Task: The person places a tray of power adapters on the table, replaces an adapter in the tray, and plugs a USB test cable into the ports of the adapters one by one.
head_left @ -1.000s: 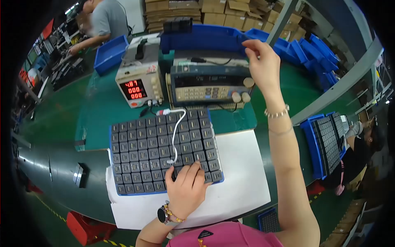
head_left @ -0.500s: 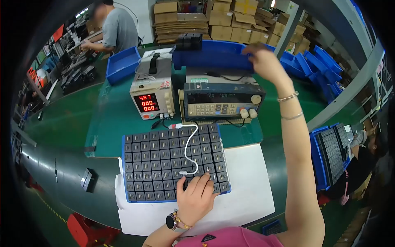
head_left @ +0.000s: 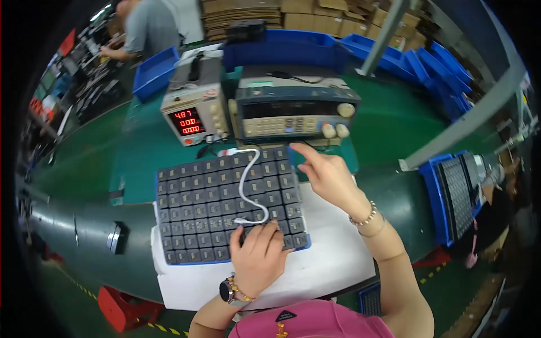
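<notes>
A blue tray [head_left: 309,239] full of black, box-shaped modules [head_left: 197,211] in rows lies in front of me. My left hand [head_left: 257,256] rests over its near right part, thumb apart from the fingers, fingertips on the modules. Just above them is one end of a white cable [head_left: 243,186], which curves across the tray to a plug near its far edge. My right hand [head_left: 329,176] is beside the tray's far right corner, index finger stretched towards the corner and thumb apart. I see nothing in it; its other fingers are partly hidden.
Behind the tray stand a power supply [head_left: 194,107] with red digits and a bench instrument [head_left: 293,112] with knobs. Blue bins [head_left: 282,48] line the back. White paper [head_left: 338,248] lies beneath the tray. A person [head_left: 149,31] works at far left; another tray of modules [head_left: 455,194] is at right.
My right hand has come down from the blue bin at the back to the tray's far right corner. My left hand stays on the modules. The view has tilted down slightly.
</notes>
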The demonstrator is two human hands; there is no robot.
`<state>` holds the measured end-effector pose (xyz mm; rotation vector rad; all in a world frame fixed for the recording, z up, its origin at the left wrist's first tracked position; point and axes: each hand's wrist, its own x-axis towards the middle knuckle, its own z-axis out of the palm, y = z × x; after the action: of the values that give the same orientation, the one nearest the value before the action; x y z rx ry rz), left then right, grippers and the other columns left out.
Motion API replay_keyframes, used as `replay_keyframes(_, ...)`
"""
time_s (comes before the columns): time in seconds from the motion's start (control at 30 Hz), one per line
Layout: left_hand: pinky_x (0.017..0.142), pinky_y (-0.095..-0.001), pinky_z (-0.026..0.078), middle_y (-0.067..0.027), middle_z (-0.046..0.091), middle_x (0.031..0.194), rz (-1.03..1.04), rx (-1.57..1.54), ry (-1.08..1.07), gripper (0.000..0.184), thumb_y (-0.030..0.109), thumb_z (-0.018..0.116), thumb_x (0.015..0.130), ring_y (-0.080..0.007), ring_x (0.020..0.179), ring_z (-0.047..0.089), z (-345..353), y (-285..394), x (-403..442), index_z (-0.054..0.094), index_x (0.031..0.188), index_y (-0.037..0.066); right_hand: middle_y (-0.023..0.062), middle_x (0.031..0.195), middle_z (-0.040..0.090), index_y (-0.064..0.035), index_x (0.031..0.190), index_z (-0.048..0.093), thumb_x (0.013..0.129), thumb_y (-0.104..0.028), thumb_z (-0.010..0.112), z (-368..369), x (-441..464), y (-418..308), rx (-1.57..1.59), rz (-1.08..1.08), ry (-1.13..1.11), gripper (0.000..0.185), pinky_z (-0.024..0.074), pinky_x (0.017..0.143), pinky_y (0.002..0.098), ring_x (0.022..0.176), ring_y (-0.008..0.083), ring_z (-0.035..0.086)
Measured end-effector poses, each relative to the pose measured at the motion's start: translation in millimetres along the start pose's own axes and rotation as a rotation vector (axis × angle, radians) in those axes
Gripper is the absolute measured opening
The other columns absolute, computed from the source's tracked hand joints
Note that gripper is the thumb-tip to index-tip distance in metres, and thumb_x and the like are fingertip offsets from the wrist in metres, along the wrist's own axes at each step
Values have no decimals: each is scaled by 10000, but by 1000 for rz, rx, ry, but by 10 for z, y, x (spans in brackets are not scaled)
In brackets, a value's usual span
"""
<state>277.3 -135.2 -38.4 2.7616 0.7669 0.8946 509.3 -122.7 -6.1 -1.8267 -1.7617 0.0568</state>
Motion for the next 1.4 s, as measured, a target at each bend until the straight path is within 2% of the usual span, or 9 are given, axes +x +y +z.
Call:
replay_keyframes(0.1,951,-464,323,-46,618,1112,-4,12,-3,374,271,755,659,-211,985,576,1,5,-19,616,952,86,129,784,637,-70,1041,602,787,-40,635,-68,427,-407,157,-333,281,258,508,600,403,769,330,649)
replay_keyframes(0.37,959,-453,322,-49,617,1129,37,14,58,388,297,758,649,-193,1007,575,36,-22,-26,621,948,90,158,930,676,-3,1003,658,820,-71,537,1194,1914,-989,-493,-519,-586,230,539,703,416,861,340,666)
replay_keyframes(0.47,955,-455,327,-52,618,1129,44,13,64,383,292,755,647,-192,997,582,24,-40,-29,619,943,91,161,906,681,-4,992,660,850,-123,499,1703,2008,-887,-386,-305,-632,245,541,717,425,870,326,672)
replay_keyframes(0.57,952,-455,330,-52,618,1129,54,5,78,376,283,751,650,-193,998,581,50,-59,-40,616,943,89,154,899,684,-6,999,654,868,-160,468,1990,2005,-723,-488,-548,-561,275,544,722,427,871,315,675)
replay_keyframes(0.77,937,-446,338,-60,627,1115,51,-19,101,363,255,748,639,-199,964,593,67,-69,-31,609,924,77,139,878,692,-65,943,694,832,-111,541,1295,1861,-949,-474,-604,-351,195,542,707,417,827,301,680)
replay_keyframes(1.0,964,-452,326,-51,625,1123,36,-18,95,373,264,749,643,-186,999,585,91,-85,-68,615,944,89,93,895,665,-95,1008,718,838,-68,599,-472,902,-856,323,-106,-211,209,532,620,314,679,240,637)
replay_keyframes(1.07,965,-457,323,-47,624,1116,31,-23,98,374,268,749,641,-187,997,584,91,-88,-65,615,943,91,89,838,597,-94,950,723,754,-19,672,-635,491,-589,-38,-431,-156,216,503,610,317,726,245,615)
replay_keyframes(1.17,963,-476,318,-40,609,1121,11,-20,78,412,276,749,640,-188,1019,569,95,-72,-81,611,985,98,66,758,511,-71,903,702,681,-56,746,-494,-142,-592,-90,-167,-277,227,461,564,345,663,245,563)
replay_keyframes(1.4,964,-490,316,-38,600,1136,19,7,59,459,283,757,655,-196,1049,558,82,-72,-83,605,1045,96,56,756,527,-60,854,648,702,-83,719,-204,-286,-664,-154,-302,-127,169,452,560,347,685,235,578)
